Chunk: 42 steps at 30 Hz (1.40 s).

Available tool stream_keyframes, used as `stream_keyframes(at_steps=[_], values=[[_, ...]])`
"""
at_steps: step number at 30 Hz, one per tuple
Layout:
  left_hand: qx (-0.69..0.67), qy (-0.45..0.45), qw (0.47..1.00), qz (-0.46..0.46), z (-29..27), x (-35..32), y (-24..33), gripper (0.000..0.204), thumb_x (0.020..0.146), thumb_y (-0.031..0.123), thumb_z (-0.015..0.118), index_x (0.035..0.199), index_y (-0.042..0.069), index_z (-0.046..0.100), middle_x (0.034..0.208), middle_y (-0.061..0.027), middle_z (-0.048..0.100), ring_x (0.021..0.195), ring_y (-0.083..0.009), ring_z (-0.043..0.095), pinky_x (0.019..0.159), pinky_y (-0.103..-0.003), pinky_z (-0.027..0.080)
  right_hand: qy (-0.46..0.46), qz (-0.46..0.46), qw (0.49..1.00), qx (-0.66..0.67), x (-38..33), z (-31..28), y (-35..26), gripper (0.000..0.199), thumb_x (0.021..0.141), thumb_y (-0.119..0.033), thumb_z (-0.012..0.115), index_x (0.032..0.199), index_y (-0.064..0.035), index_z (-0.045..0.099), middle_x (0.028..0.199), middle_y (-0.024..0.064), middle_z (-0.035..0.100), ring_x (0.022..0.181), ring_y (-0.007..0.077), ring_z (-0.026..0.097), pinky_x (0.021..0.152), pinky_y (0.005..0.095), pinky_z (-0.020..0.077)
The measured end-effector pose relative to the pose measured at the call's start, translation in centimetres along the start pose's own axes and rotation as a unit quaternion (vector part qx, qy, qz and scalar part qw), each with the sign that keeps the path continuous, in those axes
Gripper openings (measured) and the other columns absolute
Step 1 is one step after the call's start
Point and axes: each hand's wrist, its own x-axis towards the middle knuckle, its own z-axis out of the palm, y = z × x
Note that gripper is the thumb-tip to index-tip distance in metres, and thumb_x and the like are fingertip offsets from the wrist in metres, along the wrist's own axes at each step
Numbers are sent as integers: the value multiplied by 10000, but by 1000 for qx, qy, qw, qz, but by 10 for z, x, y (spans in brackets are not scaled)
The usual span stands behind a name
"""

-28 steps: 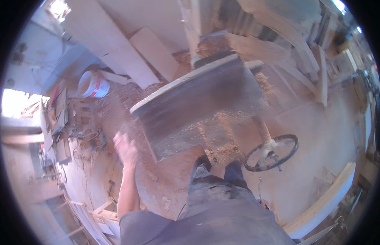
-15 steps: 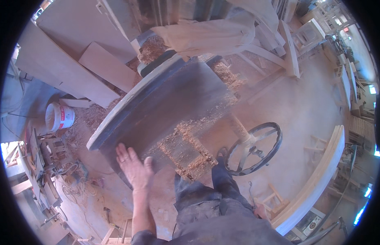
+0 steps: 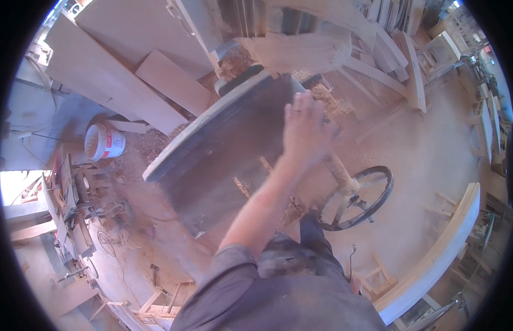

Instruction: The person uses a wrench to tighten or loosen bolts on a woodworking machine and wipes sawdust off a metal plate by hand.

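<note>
My left arm reaches across the dark flat metal table [image 3: 212, 182] of a woodworking machine. My left hand [image 3: 306, 132] is open, palm down and fingers outstretched, over the table's far right edge beside a heap of wood shavings [image 3: 331, 105]. I cannot tell whether it touches the surface. A long raised fence [image 3: 206, 124] borders the table's far left side. More shavings [image 3: 294, 211] lie on the near part, partly hidden by my forearm. Only a bit of my right hand [image 3: 355, 285] shows beside my body, near a thin bent metal rod [image 3: 352, 259]; its fingers are hidden.
A black-rimmed handwheel [image 3: 358, 198] sticks out at the machine's right. A white bucket [image 3: 104, 142] stands left, below leaning boards [image 3: 118, 77]. A long curved wooden piece [image 3: 433, 259] lies at right. A pale dusty bag [image 3: 300, 52] hangs beyond the table.
My left hand has swept from the table's near left corner to its far right edge. Much of the shavings on the near table is gone or now behind my arm. The view has shifted slightly.
</note>
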Motion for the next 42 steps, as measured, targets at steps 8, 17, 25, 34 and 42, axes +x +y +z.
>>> stream_keyframes(at_steps=[8, 17, 25, 34, 42], values=[[63, -73, 991, 88, -60, -38, -145, 528, 985, 382, 539, 1362, 13, 555, 1588, -134, 323, 1485, -308, 254, 1225, -425, 211, -97, -4, 989, 111, 14, 3, 18, 292, 766, -193, 684, 1012, -58, 767, 883, 49, 746, 839, 111, 686, 704, 289, 517], [219, 9, 964, -149, -118, -196, -180, 533, 951, 319, 544, 1390, 18, 515, 1606, -163, 264, 1481, -379, 227, 1203, -512, 206, 25, -16, 996, 85, -1, 30, -3, 302, 817, -248, 639, 991, -28, 750, 882, 74, 740, 811, 154, 688, 689, 299, 534], [76, -110, 991, -2, -30, -228, -24, 691, 955, 489, 498, 1420, -17, 432, 1619, -241, 195, 1527, -403, 91, 1219, -550, 96, -37, -2, 999, 27, -9, 36, 14, 309, 816, -99, 601, 1089, 1, 706, 950, 103, 734, 802, 169, 681, 694, 293, 537], [5, 36, 999, 15, -44, -126, -58, 574, 831, 309, 693, 1266, -20, 513, 1542, -240, 316, 1449, -434, 257, 1179, -570, 191, -72, 22, 994, 82, 39, 26, 43, 378, 825, 50, 540, 1182, 35, 661, 997, 135, 729, 784, 182, 676, 676, 284, 538], [-167, -193, 941, 223, -14, -216, 5, 569, 888, 377, 658, 1359, 80, 537, 1594, -180, 291, 1514, -358, 183, 1225, -531, 136, 354, -142, 868, 317, 3, 8, -146, 415, 937, 3, 451, 1345, 48, 517, 1154, 194, 650, 927, 279, 688, 768, 363, 577]])
